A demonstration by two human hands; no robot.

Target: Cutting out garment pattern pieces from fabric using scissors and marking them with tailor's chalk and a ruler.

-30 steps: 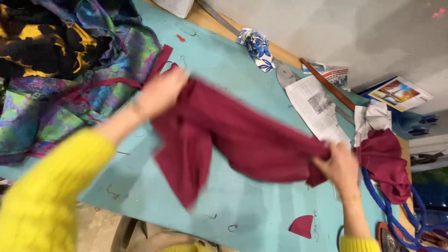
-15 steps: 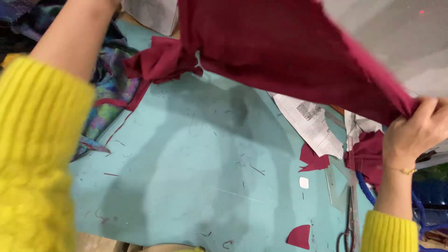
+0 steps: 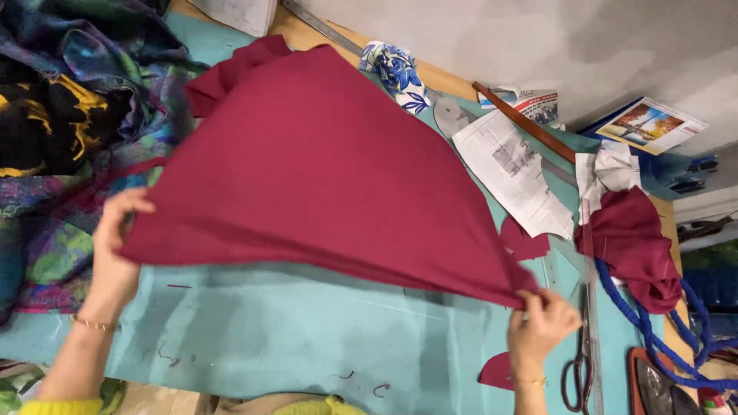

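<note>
The left hand [image 3: 115, 253] pinched the near-left corner of the maroon cloth [image 3: 323, 184], thumb on top and fingers curled under the edge. The right hand [image 3: 542, 327] was clenched on the near-right corner, where several layers of the edge bunched together. The cloth hung taut between the two hands, raised a little above the teal worktop [image 3: 307, 338], and its far part appeared to rest on the worktop toward the far-left. Its near edge ran left to right, dropping slightly toward the right hand; this was the long axis. The cloth narrowed toward a rounded far end pointing far-left, where a loose fold [image 3: 231, 73] lay crumpled. In judgement, the spreading was well advanced: the main panel was opened and mostly smooth. The near edge was not yet laid down, the layered right corner was unsorted, and the far fold remained unflattened. Patterned fabric [image 3: 54, 131] lay heaped at the left. A newspaper sheet [image 3: 511, 180], a blue-and-white floral scrap [image 3: 396, 73] and a wooden ruler [image 3: 530, 127] lay far-right. A second maroon bundle [image 3: 634, 246] sat right, with blue cord [image 3: 653, 338] beside it. Scissors [image 3: 580, 361] lay just right of the right hand, and a maroon offcut [image 3: 496, 373] just left of it.
</note>
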